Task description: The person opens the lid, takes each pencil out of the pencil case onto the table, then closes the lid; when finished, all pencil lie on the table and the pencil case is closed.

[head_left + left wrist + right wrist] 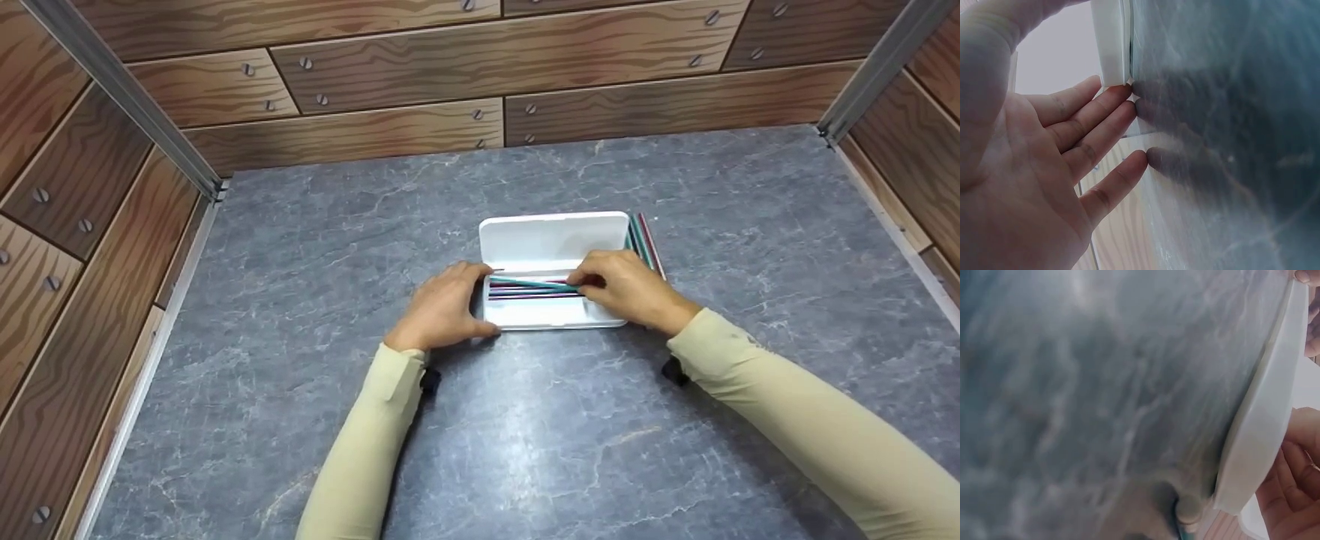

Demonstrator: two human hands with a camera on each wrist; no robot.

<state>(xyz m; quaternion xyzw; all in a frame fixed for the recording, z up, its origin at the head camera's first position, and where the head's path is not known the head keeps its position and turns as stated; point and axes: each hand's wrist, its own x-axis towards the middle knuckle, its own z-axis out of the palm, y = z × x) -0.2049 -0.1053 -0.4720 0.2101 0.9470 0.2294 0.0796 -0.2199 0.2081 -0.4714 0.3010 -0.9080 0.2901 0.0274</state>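
Two sleeved forearms (360, 457) extend forward; the left hand (442, 304), fingers straight, touches the left end of one open white case (555, 316), and the right hand (619, 285) pinches one teal pencil (532, 283) inside it. At least three more pencils (536, 295) lie in the case, and at least three loose ones (646, 240) lie just beyond its right end, exact totals unclear. Three plank-patterned walls (390, 67) stand behind and at the sides.

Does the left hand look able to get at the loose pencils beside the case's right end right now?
Probably not easily: the left hand is at the white case's opposite end, and the right hand, which pinches a teal pencil, is largely between it and the loose pencils.
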